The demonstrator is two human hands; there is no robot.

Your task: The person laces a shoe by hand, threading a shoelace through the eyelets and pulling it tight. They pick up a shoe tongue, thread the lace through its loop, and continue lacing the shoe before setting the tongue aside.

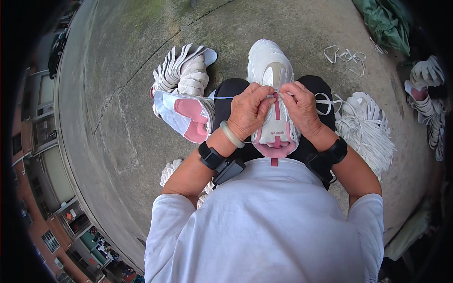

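Observation:
A white sneaker (265, 55) with a pink collar and a pink tongue stripe rests between my knees, its toe pointing away from me. Both hands are over its lacing area. My left hand (250, 109) pinches a white shoelace (275, 90) beside the tongue stripe, with thumb and forefinger together. Opposite it, my right hand (302, 107) has its fingertips closed on the lace too. A thin pale strand stretches leftward from my left hand. White lace loops out on the right, past my right hand. The fingers hide the eyelets between them.
Left of my knee lie stacked white shoe uppers (181, 70) and a white-and-pink shoe piece (181, 113). On the right sits a big bundle of white laces (365, 129). Loose laces (347, 56) lie on the concrete floor (127, 94). Farther right are a green sheet (387, 23) and more uppers (426, 73).

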